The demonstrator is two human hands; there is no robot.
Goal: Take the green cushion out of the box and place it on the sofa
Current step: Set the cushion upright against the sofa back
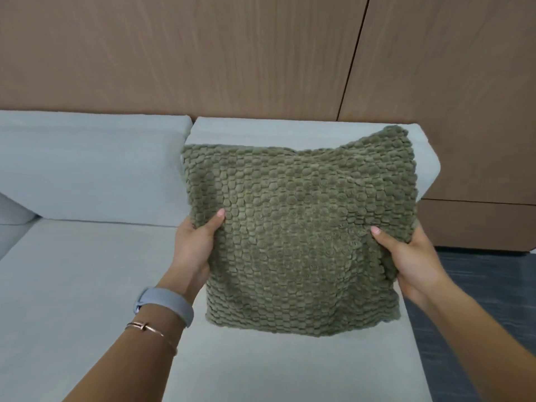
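The pale grey sofa (87, 285) is stretching along a wooden wall while the green cushion (298, 227) is being held over its right end seat, left hand (193, 250) and right hand (412, 262) fingers gripping its side edges

wood-grain wall panels (203, 53) fill the background above the fingers, split by a dark vertical seam (352, 56). dark grey floor (475, 285) lies right of the fingers. light-blue wristband (166, 304) and thin rose-gold bangle (150, 329) sit below them.
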